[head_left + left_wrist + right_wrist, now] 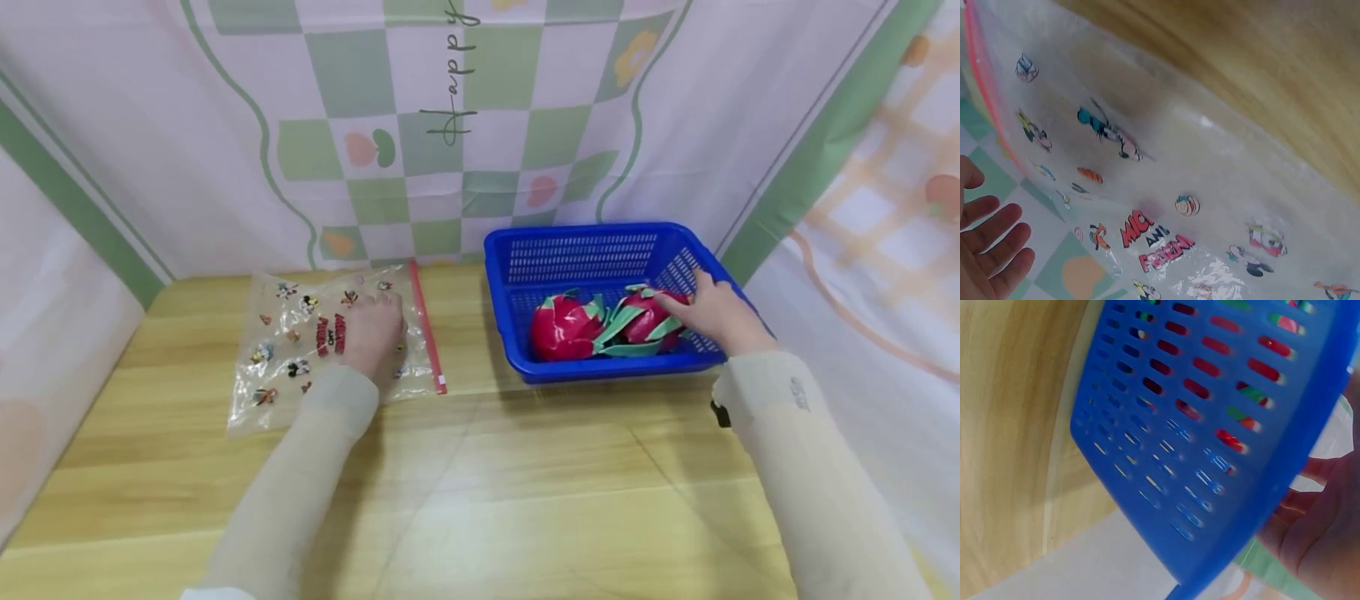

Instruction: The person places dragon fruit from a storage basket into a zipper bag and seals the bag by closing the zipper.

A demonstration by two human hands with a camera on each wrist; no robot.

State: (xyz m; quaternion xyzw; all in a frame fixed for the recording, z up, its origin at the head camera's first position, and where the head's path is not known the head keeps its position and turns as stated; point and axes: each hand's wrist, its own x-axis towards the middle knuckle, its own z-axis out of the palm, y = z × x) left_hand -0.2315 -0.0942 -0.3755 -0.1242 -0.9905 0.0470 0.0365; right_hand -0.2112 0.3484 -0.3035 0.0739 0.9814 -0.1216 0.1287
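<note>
Two red dragon fruits with green leaf tips lie side by side in a blue plastic basket (600, 373), the left fruit (564, 329) and the right fruit (647, 321). My right hand (722, 315) reaches over the basket's right rim, its thumb at the right fruit and its fingers spread. In the right wrist view, the basket's slotted wall (1147, 444) hides most of the fruit. A clear zip bag (281, 383) printed with cartoon figures lies flat at the left. Over its right part is my left hand (372, 332), whose fingers look loosely bent and hold nothing in the left wrist view.
Both bag and basket are on a wood-grain table (480, 492). A patterned curtain (450, 192) hangs right behind them, with more cloth at both sides. The bag's red zip edge (427, 329) faces the basket across a strip of table.
</note>
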